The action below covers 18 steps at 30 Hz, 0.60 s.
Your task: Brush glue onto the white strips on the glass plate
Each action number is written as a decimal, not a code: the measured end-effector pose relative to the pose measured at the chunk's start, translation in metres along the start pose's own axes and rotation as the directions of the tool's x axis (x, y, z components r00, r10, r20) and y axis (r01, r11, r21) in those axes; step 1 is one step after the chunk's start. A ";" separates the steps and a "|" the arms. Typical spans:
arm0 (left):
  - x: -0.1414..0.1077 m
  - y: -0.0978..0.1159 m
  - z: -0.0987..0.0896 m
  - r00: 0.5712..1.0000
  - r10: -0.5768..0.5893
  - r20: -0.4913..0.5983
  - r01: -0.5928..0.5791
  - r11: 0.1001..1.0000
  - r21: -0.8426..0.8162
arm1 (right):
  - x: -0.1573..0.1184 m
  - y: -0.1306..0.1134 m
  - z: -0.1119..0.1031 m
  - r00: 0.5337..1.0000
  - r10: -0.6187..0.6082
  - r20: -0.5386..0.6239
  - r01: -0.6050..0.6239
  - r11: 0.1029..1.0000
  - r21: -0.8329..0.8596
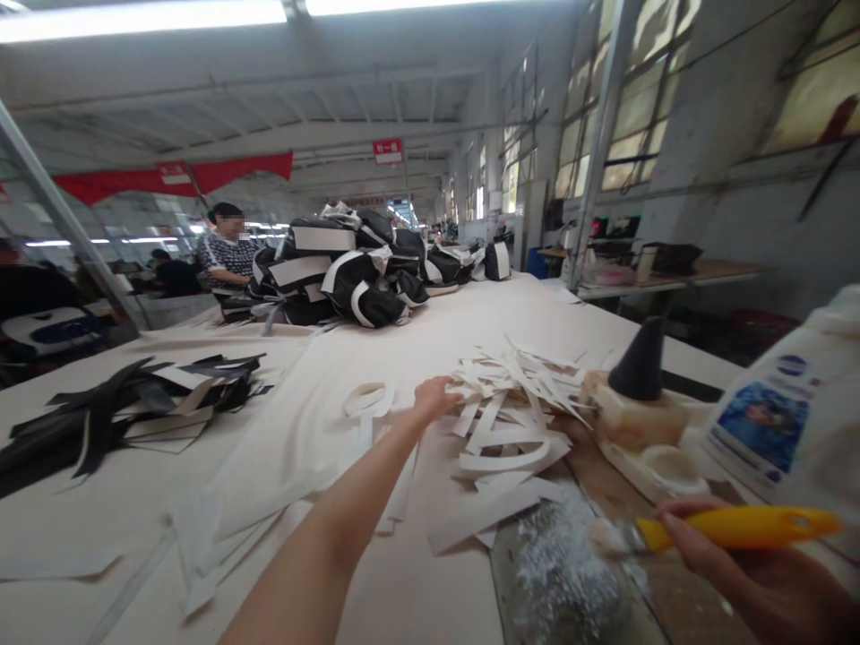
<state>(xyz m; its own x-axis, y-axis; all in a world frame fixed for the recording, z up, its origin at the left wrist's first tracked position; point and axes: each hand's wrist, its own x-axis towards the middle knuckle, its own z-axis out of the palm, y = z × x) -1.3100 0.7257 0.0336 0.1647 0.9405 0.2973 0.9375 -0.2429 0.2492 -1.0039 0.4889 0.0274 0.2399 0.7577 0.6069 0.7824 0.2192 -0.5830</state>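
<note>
My right hand (759, 573) grips a brush by its yellow handle (745, 527). The bristles, pale and blurred, hang over a dark board (557, 573) caked with whitish, glue-like residue. My left arm stretches forward across the table. At its end my left hand (435, 396) has bent fingers closed at the left edge of a loose pile of white strips (511, 390), on a strip there; the fingertips are partly lost among the strips. Wider curved white pieces (503, 457) lie at the near side of the pile, beside the board.
A white bottle (772, 430) with a blue label stands at right, beside a stained container (638, 412) topped by a black cone (641, 358). Black strips (154, 403) lie left. Black-and-white sewn pieces (356, 269) are heaped farther back, near a person (228, 255). A metal post (597, 143) rises right.
</note>
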 end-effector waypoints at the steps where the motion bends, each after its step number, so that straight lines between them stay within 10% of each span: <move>1: 0.003 0.009 0.001 1.000 0.004 0.015 -0.004 1.000 -0.007 | 0.001 -0.008 -0.004 0.999 0.005 0.048 -0.005 1.000 0.008; 7: -0.005 0.031 -0.012 1.000 0.021 0.006 -0.021 1.000 -0.011 | 0.027 0.000 -0.034 0.989 0.117 -0.088 -0.122 0.990 -0.063; 14: -0.062 0.019 -0.085 0.973 0.091 -0.212 -0.069 0.992 0.108 | 0.053 0.041 -0.038 0.965 0.183 -0.189 -0.220 0.956 -0.196; 18: -0.115 0.018 -0.105 0.850 0.195 -0.490 -0.200 0.979 0.043 | 0.062 0.047 -0.021 0.980 0.159 -0.119 -0.186 0.946 -0.266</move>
<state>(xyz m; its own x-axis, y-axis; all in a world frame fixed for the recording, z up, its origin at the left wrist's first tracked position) -1.3444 0.5880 0.1008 0.1726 0.6356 0.7525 0.8980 -0.4154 0.1449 -0.9407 0.5337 0.0492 0.4280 0.7046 0.5660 0.8483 -0.0972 -0.5204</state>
